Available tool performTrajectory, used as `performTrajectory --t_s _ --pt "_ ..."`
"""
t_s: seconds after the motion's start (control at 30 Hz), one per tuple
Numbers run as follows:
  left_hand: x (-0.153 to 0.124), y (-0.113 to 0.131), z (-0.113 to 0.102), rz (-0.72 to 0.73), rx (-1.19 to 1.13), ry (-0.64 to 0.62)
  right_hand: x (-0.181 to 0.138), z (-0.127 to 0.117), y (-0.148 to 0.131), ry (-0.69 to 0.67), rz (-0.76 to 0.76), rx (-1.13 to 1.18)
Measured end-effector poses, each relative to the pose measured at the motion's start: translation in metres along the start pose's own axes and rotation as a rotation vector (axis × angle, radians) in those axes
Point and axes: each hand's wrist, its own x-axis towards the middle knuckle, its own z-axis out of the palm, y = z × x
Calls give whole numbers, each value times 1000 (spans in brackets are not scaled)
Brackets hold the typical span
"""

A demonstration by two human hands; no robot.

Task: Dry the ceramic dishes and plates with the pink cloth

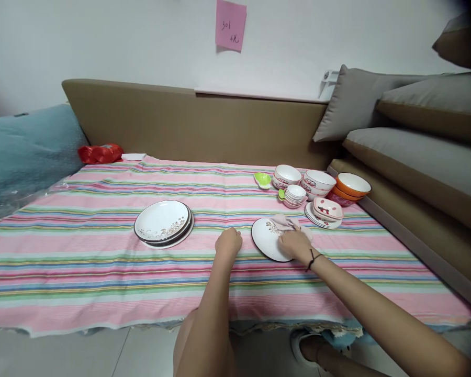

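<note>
**While a plate is wiped: slip hazards and crockery count**

Since the plate [267,242] is lying flat on the striped tablecloth [102,272], toward the near edge of the table and right of its middle, it is judged liable to slide if wiping pressure is applied sideways. The pink cloth [284,222] is gripped and pressed onto the plate's far right part by the bent fingers of the right hand [296,245]. The left hand [228,242] is curled into a fist with nothing seen in it, and is rested on the tablecloth just beside the plate's left rim. The plate is therefore not seen to be steadied. A wide sweep of the right forearm could also be carried into the crockery crowded toward the far right corner, where stacks could be toppled.

Counted:
- one plate under the cloth
- one stack of plates [163,222] near the table's middle, at least three deep
- two stacks of white patterned bowls [318,180]
- two orange bowls [352,186], nested
- one stack of small bowls [296,192], number not determinable
- two green dishes [262,179]
- one pink dish [327,208] on a low pile of plates
</note>
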Motion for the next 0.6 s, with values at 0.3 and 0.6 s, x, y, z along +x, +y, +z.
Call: performTrajectory --t_s 0.3,0.6 --pt "5 0 2 20 -19 14 30 -1 -27 163 -217 272" --pt "7 -6 7 19 -43 36 -62 15 -1 142 -256 545"
